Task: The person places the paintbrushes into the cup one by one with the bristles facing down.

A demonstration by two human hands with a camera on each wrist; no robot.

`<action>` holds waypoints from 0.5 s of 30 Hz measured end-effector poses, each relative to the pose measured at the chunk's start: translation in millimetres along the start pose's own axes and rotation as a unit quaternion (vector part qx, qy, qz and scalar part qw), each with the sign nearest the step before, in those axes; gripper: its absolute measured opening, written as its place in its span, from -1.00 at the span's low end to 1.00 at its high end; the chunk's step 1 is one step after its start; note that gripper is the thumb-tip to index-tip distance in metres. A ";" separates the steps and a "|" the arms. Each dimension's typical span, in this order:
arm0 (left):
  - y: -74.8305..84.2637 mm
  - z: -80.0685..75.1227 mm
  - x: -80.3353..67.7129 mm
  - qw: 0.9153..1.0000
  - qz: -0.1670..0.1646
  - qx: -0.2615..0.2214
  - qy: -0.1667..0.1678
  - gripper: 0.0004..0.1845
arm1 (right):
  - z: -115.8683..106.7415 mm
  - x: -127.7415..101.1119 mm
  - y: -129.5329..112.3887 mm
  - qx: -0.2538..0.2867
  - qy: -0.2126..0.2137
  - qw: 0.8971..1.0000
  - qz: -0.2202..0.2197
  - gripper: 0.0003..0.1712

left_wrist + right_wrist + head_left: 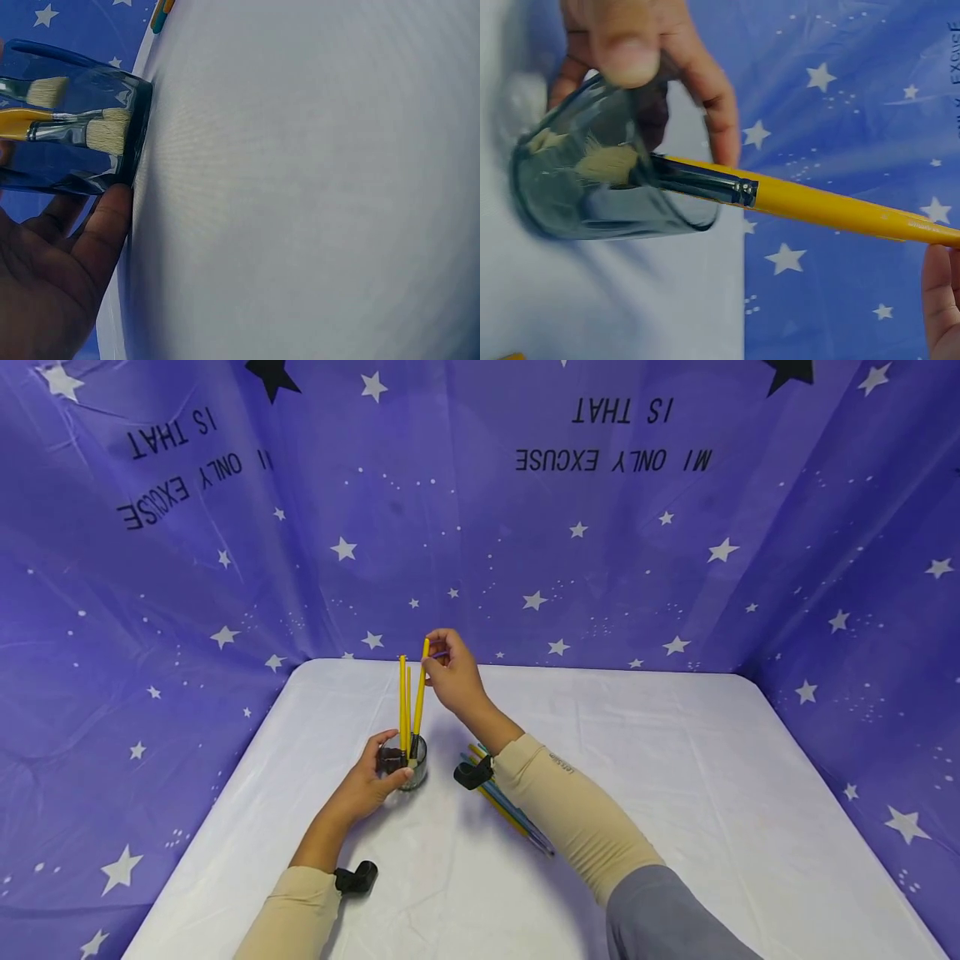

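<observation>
A clear drinking glass (422, 770) stands on the white table, and my left hand (363, 793) grips it round the side, thumb toward me. Two yellow-handled paintbrushes (402, 706) lean inside it, bristles down; pale flat bristles (106, 136) show through the glass in the left wrist view. Above the glass, my right hand (456, 677) pinches another yellow paintbrush (810, 204) near the top end of its handle. That brush slants, with its black ferrule at the rim and its bristles (607, 163) within the glass.
Right of the glass, a bundle of blue and yellow paintbrushes (498, 802) lies on the white tablecloth (675, 777), partly hidden under my right forearm. A purple curtain (480, 527) with stars and lettering rises behind the table and along both sides.
</observation>
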State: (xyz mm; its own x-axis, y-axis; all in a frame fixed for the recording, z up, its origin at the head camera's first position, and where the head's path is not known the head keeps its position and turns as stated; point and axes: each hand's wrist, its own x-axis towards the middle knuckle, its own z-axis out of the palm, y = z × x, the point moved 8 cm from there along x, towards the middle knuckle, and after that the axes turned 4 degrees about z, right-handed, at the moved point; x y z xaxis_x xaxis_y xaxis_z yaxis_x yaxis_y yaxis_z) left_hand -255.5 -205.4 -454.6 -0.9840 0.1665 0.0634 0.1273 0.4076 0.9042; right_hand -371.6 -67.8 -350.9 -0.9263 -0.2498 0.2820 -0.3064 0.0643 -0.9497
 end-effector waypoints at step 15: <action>-25.3 2.0 9.0 1.000 0.002 -0.004 -0.001 -0.16 | 17.3 -4.1 37.4 -0.014 -0.010 0.998 0.054 -0.67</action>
State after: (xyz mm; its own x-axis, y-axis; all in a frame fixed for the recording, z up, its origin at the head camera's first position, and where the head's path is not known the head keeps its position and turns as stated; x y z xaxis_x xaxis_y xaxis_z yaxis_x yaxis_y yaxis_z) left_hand -267.3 -212.4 -477.7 -0.9832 0.1697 0.0672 0.1310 0.3997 0.9072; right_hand -375.5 -81.1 -389.9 -0.9499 -0.2591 0.1746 -0.2109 0.1193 -0.9702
